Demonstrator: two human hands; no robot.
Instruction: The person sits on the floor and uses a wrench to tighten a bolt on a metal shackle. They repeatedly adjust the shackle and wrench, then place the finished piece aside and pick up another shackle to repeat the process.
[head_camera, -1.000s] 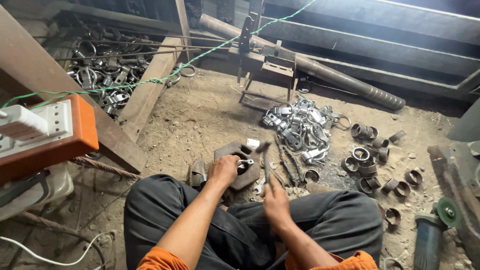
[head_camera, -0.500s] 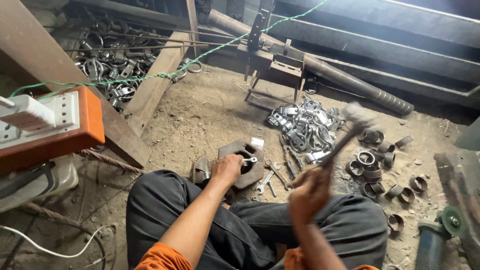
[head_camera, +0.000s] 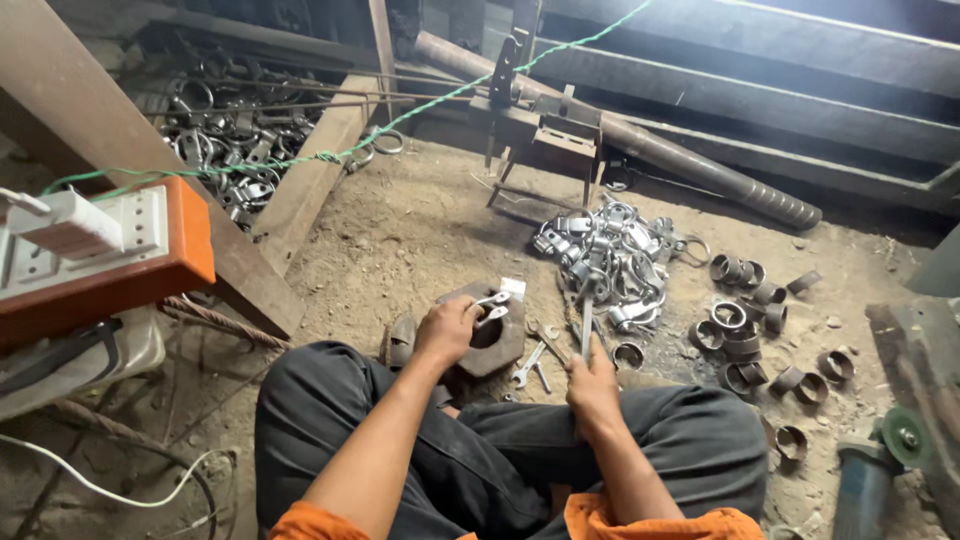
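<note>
Room near me: I am sitting on the dirt floor (head_camera: 420, 230) with my knees spread in dark trousers (head_camera: 470, 450), and the open strip between them is narrow, crowded by the block and loose tools.
Left edge: an orange socket box (head_camera: 110, 250) on a slanting wooden beam (head_camera: 150, 180) is hemming in my left side, with a white cable (head_camera: 100, 480) trailing below it.
Right edge: an angle grinder (head_camera: 880, 465) is lying just beside my right knee.
Left hand: my left hand (head_camera: 447, 330) is reaching forward, arm nearly straight, fingers curled down over a bent metal clamp (head_camera: 492, 305) and pinning it onto the heavy metal block (head_camera: 490, 340); the clamp is sticking out past my fingertips toward the far side.
Right hand: my right hand (head_camera: 593, 385) is closing in a full fist around the handle of a hammer (head_camera: 587, 325), the shaft pointing up and away from me, the head near the pile beyond; wrist is level, forearm angling in from my right.
Between hands: spanners (head_camera: 530, 360) are lying on the ground, just beside the block.
Farther out: a pile of shiny clamps (head_camera: 610, 260) is sitting ahead, short pipe rings (head_camera: 745, 320) are scattering to its right, well apart from my hands.
Far edge: a small metal stand (head_camera: 555, 140), a long ribbed bar (head_camera: 700, 170) and a green cord (head_camera: 400, 125) are closing the back.
</note>
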